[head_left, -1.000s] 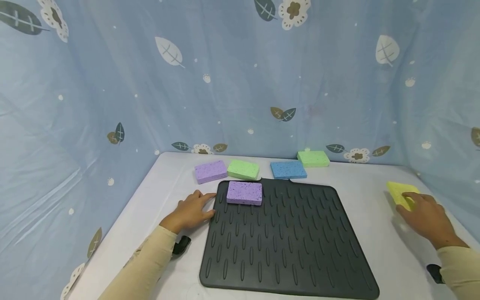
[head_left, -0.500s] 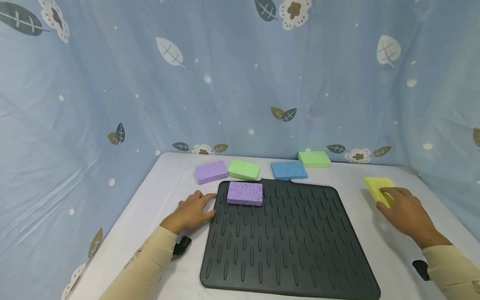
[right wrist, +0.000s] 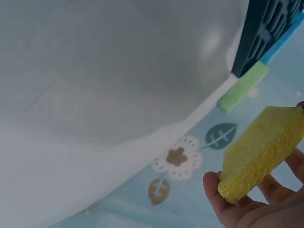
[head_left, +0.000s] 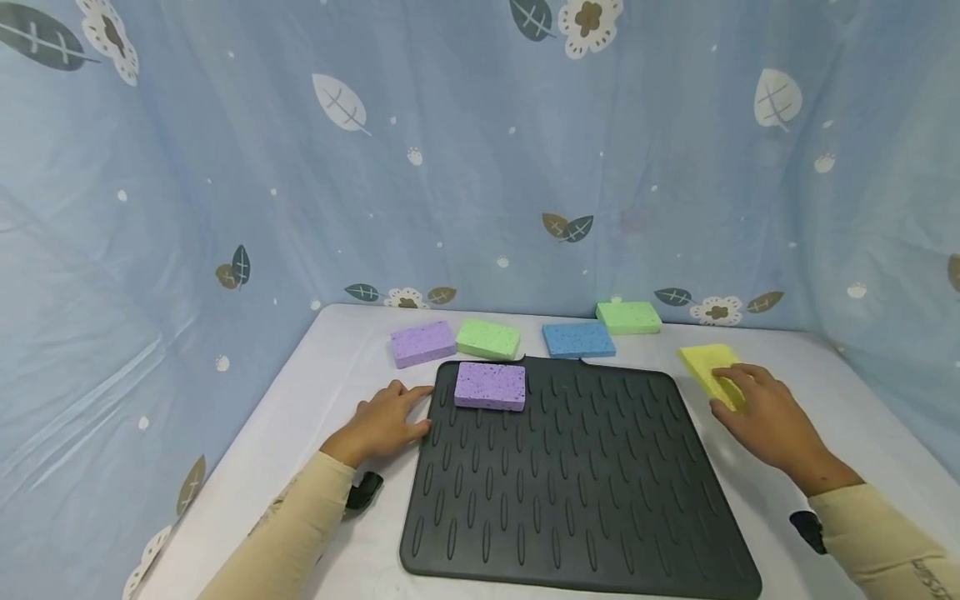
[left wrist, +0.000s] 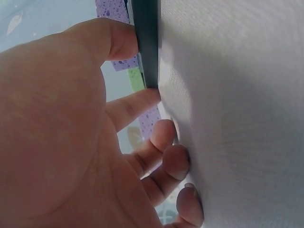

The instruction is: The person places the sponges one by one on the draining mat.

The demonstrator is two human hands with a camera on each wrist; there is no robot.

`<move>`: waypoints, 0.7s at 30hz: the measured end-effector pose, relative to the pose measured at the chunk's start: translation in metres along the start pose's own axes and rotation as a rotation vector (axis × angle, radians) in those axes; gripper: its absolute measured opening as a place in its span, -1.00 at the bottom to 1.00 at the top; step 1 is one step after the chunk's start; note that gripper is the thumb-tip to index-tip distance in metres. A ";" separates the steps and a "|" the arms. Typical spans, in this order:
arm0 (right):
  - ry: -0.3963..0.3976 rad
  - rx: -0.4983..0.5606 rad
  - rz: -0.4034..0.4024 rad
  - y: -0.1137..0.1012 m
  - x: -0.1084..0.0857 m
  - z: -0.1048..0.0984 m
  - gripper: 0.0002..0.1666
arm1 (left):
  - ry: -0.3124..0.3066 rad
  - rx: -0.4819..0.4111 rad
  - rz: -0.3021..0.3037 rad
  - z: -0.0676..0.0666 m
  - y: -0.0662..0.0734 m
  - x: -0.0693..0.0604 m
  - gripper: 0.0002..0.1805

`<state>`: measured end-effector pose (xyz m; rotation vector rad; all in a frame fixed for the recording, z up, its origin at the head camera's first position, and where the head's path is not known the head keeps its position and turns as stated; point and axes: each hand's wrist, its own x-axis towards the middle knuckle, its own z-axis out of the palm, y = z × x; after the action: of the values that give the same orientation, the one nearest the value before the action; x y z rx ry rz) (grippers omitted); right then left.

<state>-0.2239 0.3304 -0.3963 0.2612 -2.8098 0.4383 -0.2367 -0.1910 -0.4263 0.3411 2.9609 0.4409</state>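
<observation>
A yellow sponge is pinched in the right hand, held above the white table just off the dark mat's upper right edge. The right wrist view shows the same sponge between thumb and fingers. At the mat's left edge, the left hand touches the rim with thumb and index finger. In the left wrist view, that hand has its thumb and index fingertip against the mat's side, the other fingers loosely bent on the table. One purple sponge lies on the mat's upper left corner.
Behind the dark ridged mat lie a purple sponge, a green sponge, a blue sponge and another green sponge. A blue patterned curtain rises along the table's back and sides.
The right hand has moved left with the yellow sponge, from the table's right side toward the mat. The left hand has stayed at the mat's edge.
</observation>
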 end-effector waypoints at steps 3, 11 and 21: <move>0.003 0.000 -0.022 -0.006 0.001 0.001 -0.44 | 0.003 0.002 -0.004 0.001 0.000 0.001 -0.33; -0.002 0.019 -0.056 -0.022 0.002 0.003 -0.45 | 0.005 -0.001 -0.005 0.000 -0.001 0.001 -0.33; -0.088 0.008 -0.121 -0.042 0.004 0.010 -0.44 | 0.002 0.001 -0.006 0.000 0.001 0.000 -0.33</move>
<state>-0.2208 0.2873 -0.3929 0.4603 -2.8580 0.4204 -0.2365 -0.1901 -0.4256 0.3324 2.9630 0.4398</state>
